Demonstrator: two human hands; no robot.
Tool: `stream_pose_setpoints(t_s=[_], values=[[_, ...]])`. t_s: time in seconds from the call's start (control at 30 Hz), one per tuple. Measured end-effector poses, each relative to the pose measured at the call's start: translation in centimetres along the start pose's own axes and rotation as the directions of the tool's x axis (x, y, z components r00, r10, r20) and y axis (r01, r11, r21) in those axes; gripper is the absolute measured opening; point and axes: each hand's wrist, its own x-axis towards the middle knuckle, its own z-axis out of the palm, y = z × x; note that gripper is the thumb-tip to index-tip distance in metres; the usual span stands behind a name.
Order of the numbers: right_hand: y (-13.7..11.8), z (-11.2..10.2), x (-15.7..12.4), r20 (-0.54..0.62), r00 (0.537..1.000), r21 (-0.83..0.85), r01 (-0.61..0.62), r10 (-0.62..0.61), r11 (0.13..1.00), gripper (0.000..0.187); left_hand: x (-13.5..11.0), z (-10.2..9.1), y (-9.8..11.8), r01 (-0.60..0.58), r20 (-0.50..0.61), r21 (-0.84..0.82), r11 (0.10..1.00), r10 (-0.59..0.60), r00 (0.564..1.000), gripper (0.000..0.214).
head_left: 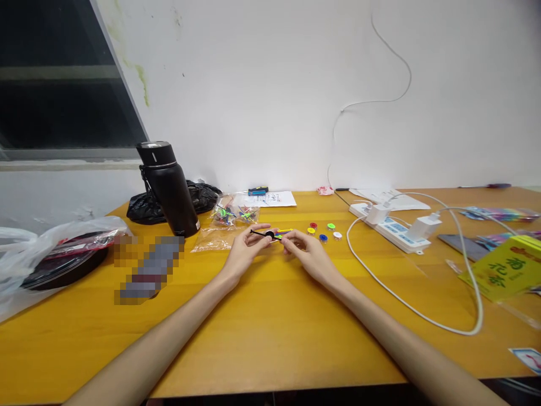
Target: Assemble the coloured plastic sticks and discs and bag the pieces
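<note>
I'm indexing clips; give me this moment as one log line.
left hand: holds black piece | right hand: at its right end | discs: on table

A wooden desk (270, 344) is standing against a stained white wall (262, 96), suggesting a plain room, perhaps at home. A flask (169, 192), 1 power strip (394, 230) and a plastic bag (17, 254) are sharing it.

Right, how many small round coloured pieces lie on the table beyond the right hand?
5: yellow piece at left, red piece just behind it, blue piece front middle, green piece back right, white piece far right. Some could hide behind the right hand.
</note>
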Motion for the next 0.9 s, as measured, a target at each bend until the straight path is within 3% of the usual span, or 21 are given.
stream_pose_setpoints(t_s=[0.17, 0.37, 0.5, 0.73, 0.9], values=[[0.8, -0.6, 0.6, -0.044, 0.999, 0.114, -0.026, 0.031, 0.993, 0.037, 0.1, -0.1, 0.2, 0.028, 0.019, -0.012, 1.0, -0.028, 0.999, 0.055], [1.2, -0.9, 0.8, -0.063, 0.995, 0.154, -0.072, 0.083, 0.986, 0.035, 0.1, -0.8, 2.0, -0.15, 0.012, 0.377, 0.914, 0.158, 0.987, 0.029], [1.0, -0.9, 0.7, -0.039, 0.994, 0.173, -0.094, 0.102, 0.981, 0.035, -0.5, -1.4, 3.8, -0.185, 0.056, 0.48, 0.858, 0.18, 0.982, 0.024], [0.2, -0.5, 0.4, 0.046, 0.998, 0.224, -0.061, 0.052, 0.973, 0.039, -3.0, -2.8, 4.5, -0.083, 0.096, 0.488, 0.869, 0.041, 0.995, 0.024], [0.7, -0.4, 0.5, 0.134, 0.986, 0.334, -0.141, 0.101, 0.932, 0.053, -5.3, -3.5, 4.6, 0.054, -0.043, 0.372, 0.927, -0.041, 0.998, 0.028]])
